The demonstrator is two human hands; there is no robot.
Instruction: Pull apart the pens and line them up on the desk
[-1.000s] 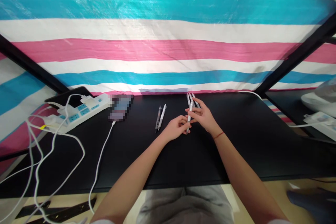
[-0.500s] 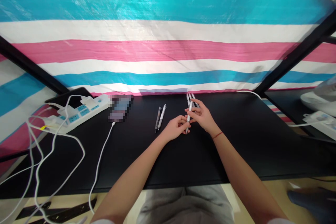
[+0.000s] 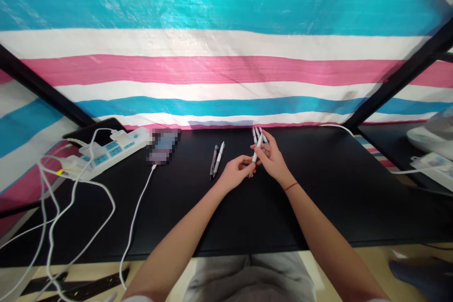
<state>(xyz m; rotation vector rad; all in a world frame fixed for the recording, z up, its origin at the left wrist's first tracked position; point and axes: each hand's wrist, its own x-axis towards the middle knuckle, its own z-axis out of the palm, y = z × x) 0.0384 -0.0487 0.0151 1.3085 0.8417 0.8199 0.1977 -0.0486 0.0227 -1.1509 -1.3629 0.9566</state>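
A white pen is held between both hands above the black table, tilted with its upper end to the right. My left hand is closed on its lower end, the fingertips partly hidden. My right hand pinches its upper part with thumb and fingers. Just behind the right hand lie several more white pens, their near ends covered by that hand. Left of my hands, a dark grey pen and a white pen with a dark grip lie side by side.
A white power strip with plugs and tangled white cables occupies the left side. A phone, blurred out, lies beside it on a charging cable. The black table backs onto a striped sheet.
The pen in my hands has tipped further to the right at its top, and my right hand has turned slightly with it. The pens on the table stay put.
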